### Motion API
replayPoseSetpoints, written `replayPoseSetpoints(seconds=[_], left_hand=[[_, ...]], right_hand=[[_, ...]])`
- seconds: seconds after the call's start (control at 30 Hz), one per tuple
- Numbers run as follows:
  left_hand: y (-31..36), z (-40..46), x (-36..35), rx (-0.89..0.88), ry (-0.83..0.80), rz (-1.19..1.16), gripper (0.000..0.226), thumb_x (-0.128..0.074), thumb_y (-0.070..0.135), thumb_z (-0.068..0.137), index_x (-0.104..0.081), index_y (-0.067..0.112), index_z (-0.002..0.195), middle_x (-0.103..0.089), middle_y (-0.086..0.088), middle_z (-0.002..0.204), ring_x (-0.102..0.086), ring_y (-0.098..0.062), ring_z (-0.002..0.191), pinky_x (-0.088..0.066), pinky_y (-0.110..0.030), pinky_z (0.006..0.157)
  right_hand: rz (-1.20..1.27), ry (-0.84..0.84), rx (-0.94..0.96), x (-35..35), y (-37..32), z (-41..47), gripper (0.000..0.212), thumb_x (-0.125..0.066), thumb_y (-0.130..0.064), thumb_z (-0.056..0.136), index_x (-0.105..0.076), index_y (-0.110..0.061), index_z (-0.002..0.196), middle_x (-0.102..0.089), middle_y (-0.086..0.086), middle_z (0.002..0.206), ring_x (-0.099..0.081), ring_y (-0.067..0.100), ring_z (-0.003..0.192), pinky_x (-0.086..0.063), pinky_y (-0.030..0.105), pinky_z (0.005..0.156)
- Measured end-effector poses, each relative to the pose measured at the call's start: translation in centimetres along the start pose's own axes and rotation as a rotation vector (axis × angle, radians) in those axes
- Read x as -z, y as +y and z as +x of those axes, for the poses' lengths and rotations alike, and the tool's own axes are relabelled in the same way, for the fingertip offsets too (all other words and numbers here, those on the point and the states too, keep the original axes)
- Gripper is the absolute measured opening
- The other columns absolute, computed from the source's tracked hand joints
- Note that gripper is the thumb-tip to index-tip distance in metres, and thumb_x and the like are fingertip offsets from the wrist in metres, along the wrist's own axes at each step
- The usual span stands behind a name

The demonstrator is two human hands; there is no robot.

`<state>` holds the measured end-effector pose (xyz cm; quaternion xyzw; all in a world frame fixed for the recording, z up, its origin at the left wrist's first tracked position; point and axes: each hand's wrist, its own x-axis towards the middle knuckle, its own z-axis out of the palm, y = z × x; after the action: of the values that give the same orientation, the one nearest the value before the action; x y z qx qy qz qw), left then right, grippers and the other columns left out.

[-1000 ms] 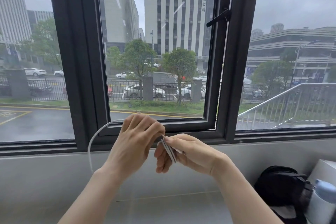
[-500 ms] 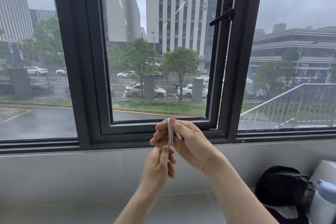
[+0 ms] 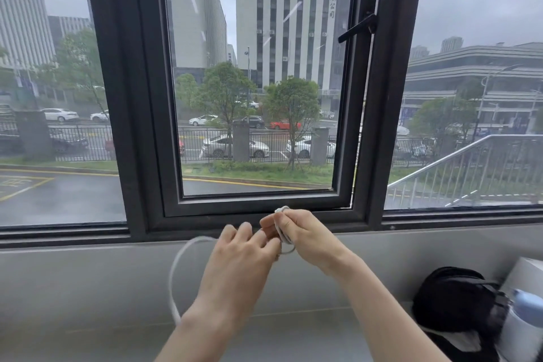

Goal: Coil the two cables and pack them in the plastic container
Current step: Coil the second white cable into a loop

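A white cable (image 3: 173, 276) is held up in front of the window. My right hand (image 3: 305, 236) pinches a small coil of it (image 3: 282, 210), whose loops show above and below the fingers. My left hand (image 3: 238, 267) sits just left of the coil with its fingers spread, and the cable's loose part arcs out to the left and down behind that wrist. Whether the left fingers grip the cable is hidden. The second cable and the plastic container are out of view.
A grey window ledge (image 3: 88, 288) runs across below a black-framed window (image 3: 252, 206). A black bag (image 3: 452, 300) lies at lower right, beside a white box (image 3: 526, 273) and a bottle with a blue cap (image 3: 526, 320).
My left hand has come up beside the coil with fingers spread. A loose loop of cable now swings out to the left. My right hand has tilted the coil and lowered a little.
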<state>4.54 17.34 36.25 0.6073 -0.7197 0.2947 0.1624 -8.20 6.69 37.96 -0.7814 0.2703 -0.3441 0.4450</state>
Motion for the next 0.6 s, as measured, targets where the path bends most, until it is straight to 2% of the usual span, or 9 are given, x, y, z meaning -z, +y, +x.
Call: replayPoseSetpoints(seconds=[0.03, 0.07, 0.13, 0.17, 0.27, 0.33, 0.47, 0.6], left_hand=[[-0.6, 0.2, 0.0, -0.031, 0.050, 0.040, 0.030, -0.080, 0.012, 0.067, -0.063, 0.026, 0.088, -0.064, 0.005, 0.075, -0.061, -0.027, 0.076, -0.048, -0.040, 0.075], [-1.2, 0.4, 0.3, -0.045, 0.105, 0.075, 0.033, -0.074, 0.009, 0.070, -0.063, 0.024, 0.097, -0.063, 0.003, 0.079, -0.062, -0.030, 0.086, -0.046, -0.044, 0.090], [-1.9, 0.7, 0.8, -0.054, 0.194, 0.142, 0.034, -0.057, 0.006, 0.078, -0.063, 0.022, 0.108, -0.063, -0.001, 0.092, -0.059, -0.035, 0.112, -0.032, -0.052, 0.111], [-2.1, 0.8, 1.0, -0.046, 0.213, 0.169, 0.036, -0.051, 0.007, 0.079, -0.063, 0.022, 0.110, -0.063, -0.002, 0.102, -0.055, -0.035, 0.125, -0.026, -0.055, 0.116], [-2.4, 0.6, 1.5, -0.047, 0.211, 0.152, 0.037, -0.052, 0.005, 0.077, -0.064, 0.021, 0.108, -0.062, -0.001, 0.127, -0.045, -0.034, 0.141, -0.018, -0.056, 0.121], [-2.9, 0.6, 1.7, -0.046, 0.239, 0.111, 0.032, -0.058, 0.003, 0.078, -0.063, 0.019, 0.105, -0.061, 0.000, 0.131, -0.044, -0.030, 0.142, -0.017, -0.054, 0.122], [-3.8, 0.9, 1.5, -0.049, 0.270, -0.017, 0.031, -0.067, 0.007, 0.078, -0.064, 0.020, 0.106, -0.062, 0.002, 0.126, -0.045, -0.027, 0.141, -0.019, -0.057, 0.122], [-4.8, 0.8, -0.1, 0.002, 0.306, -0.256, 0.012, -0.052, 0.022, 0.096, -0.062, 0.026, 0.101, -0.061, 0.009, 0.122, -0.046, -0.019, 0.139, -0.022, -0.052, 0.121]], right_hand=[[-0.010, -0.059, 0.001, 0.0, -0.1, -0.2, 0.043, -0.036, -0.022, 0.110, -0.071, -0.005, 0.092, -0.059, 0.001, 0.076, -0.058, 0.003, 0.066, -0.054, 0.020, 0.075], [0.018, -0.108, -0.003, -0.1, -0.3, -0.3, 0.047, -0.034, -0.020, 0.111, -0.068, 0.001, 0.085, -0.050, 0.004, 0.072, -0.052, 0.004, 0.061, -0.056, 0.024, 0.075], [0.091, -0.181, -0.021, -0.4, -0.7, -0.4, 0.054, -0.032, -0.023, 0.111, -0.066, 0.014, 0.093, -0.058, 0.014, 0.082, -0.061, 0.013, 0.072, -0.060, 0.042, 0.091], [0.116, -0.200, -0.033, -0.4, -1.1, -0.5, 0.059, -0.030, -0.031, 0.111, -0.068, 0.013, 0.100, -0.066, 0.018, 0.091, -0.067, 0.020, 0.083, -0.058, 0.045, 0.095], [0.167, -0.249, -0.134, -0.1, -2.5, -1.0, 0.085, -0.019, -0.060, 0.104, -0.071, 0.007, 0.103, -0.074, 0.025, 0.101, -0.072, 0.034, 0.094, -0.056, 0.042, 0.098], [0.201, -0.338, -0.183, -0.1, -3.3, -1.5, 0.091, -0.017, -0.066, 0.100, -0.068, 0.009, 0.102, -0.071, 0.027, 0.096, -0.070, 0.036, 0.091, -0.056, 0.043, 0.092], [0.327, -0.481, -0.203, -0.3, -4.0, -2.4, 0.082, -0.017, -0.059, 0.104, -0.065, 0.008, 0.107, -0.064, 0.030, 0.096, -0.066, 0.037, 0.087, -0.055, 0.039, 0.084], [0.328, -0.490, -0.159, -0.2, -4.1, -2.5, 0.058, -0.026, -0.037, 0.110, -0.064, 0.005, 0.101, -0.067, 0.024, 0.087, -0.067, 0.034, 0.080, -0.057, 0.032, 0.076]])
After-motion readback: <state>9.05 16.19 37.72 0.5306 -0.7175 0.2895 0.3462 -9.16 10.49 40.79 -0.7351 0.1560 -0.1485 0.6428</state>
